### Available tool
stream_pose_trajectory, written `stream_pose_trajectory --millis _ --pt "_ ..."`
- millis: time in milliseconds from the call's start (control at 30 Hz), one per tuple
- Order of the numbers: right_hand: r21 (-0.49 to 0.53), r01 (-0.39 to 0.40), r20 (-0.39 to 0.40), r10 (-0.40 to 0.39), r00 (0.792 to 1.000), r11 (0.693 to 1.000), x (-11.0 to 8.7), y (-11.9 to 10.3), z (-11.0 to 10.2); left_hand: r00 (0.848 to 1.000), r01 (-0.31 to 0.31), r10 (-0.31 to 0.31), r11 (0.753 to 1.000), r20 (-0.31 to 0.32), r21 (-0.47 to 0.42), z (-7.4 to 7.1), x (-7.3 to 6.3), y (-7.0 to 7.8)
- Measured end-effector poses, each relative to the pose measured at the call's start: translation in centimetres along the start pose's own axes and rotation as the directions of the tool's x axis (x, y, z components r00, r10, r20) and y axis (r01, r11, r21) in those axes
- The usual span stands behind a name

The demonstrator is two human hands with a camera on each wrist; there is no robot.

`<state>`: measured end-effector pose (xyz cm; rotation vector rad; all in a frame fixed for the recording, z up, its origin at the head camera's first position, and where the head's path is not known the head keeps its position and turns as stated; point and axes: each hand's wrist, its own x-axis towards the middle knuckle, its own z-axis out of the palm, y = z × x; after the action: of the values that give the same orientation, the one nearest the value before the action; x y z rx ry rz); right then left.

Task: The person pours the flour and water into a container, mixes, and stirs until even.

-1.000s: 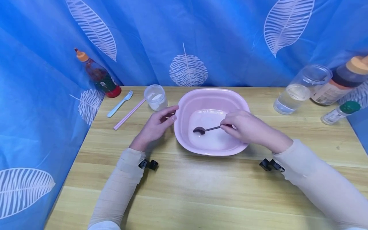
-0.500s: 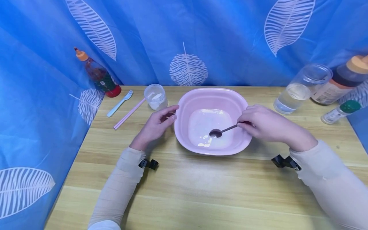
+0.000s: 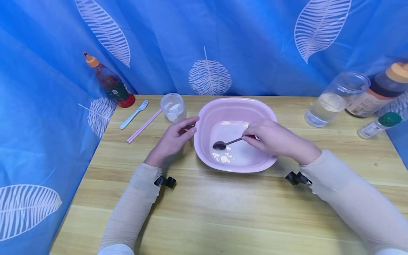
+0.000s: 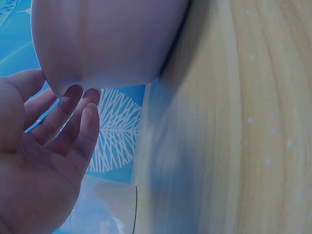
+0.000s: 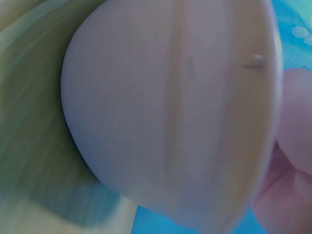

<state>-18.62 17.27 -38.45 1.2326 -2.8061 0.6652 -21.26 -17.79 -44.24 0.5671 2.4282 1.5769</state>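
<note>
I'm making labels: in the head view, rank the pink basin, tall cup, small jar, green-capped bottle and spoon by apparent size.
Pink basin
Tall cup
Small jar and green-capped bottle: too alike to rank
Spoon, handle partly hidden

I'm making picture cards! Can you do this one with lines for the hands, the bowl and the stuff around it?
Left hand: touches the left side of the pink basin
Right hand: pinches the dark spoon by its handle
In the basin: shiny patches, perhaps on liquid
On the left: clear jar, pink chopsticks, blue fork, red bottle
On the right: clear container with liquid, dark bottle, green-capped jar
Behind: blue leaf-patterned curtain
</note>
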Motion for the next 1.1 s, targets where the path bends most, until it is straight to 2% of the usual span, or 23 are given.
stream_pose_trajectory --millis 267,733,900,1100 --pt "-0.017 -0.127 -0.056 0.126 0.99 0.992 0.7 0.8 0.2 1.0 0.004 -0.004 1.0 0.005 -0.01 0.1 0.0 0.1" --pt "-0.1 -0.297 -0.068 0.291 0.954 0.95 -1.1 1.8 -1.6 1.0 -0.002 0.002 1.0 0.009 -0.002 0.0 0.2 0.0" --pt "-0.119 -0.29 -0.078 0.282 0.956 0.95 -2.1 1.9 -2.3 1.0 -0.009 0.009 1.0 0.004 -0.001 0.1 0.1 0.0" --pt "-0.108 -0.217 -0.084 0.209 0.974 0.97 -3.0 1.7 -2.8 1.0 -0.007 0.007 1.0 -0.004 -0.007 0.1 0.0 -0.1"
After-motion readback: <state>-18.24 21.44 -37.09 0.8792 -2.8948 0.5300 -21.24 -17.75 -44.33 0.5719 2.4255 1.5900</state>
